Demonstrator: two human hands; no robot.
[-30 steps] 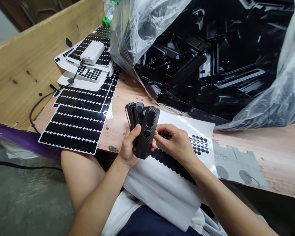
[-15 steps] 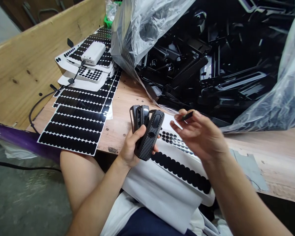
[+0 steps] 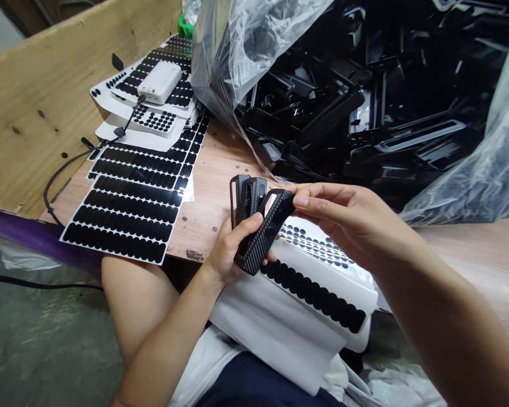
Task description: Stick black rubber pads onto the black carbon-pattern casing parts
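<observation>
My left hand (image 3: 228,249) is closed round a fanned stack of black carbon-pattern plastic parts (image 3: 258,227), held upright over the table's front edge. My right hand (image 3: 343,217) reaches in from the right, its fingertips pinched together and pressed on the upper end of the frontmost part. What they pinch there is too small to make out. Below both hands a white backing sheet (image 3: 305,294) with rows of black oval stickers and small dots lies across my lap and the table edge.
A large clear plastic bag (image 3: 365,96) full of black plastic parts fills the back right. Flat sticker sheets (image 3: 131,209) cover the wooden table (image 3: 212,186) at left, with a white power bank (image 3: 159,82) and its cable on top. A wooden board (image 3: 46,96) walls the left.
My right hand lifted off the sticker sheet with a small black sticker pinched in its fingers, then came left onto the top of the front part. The left hand stayed almost still.
</observation>
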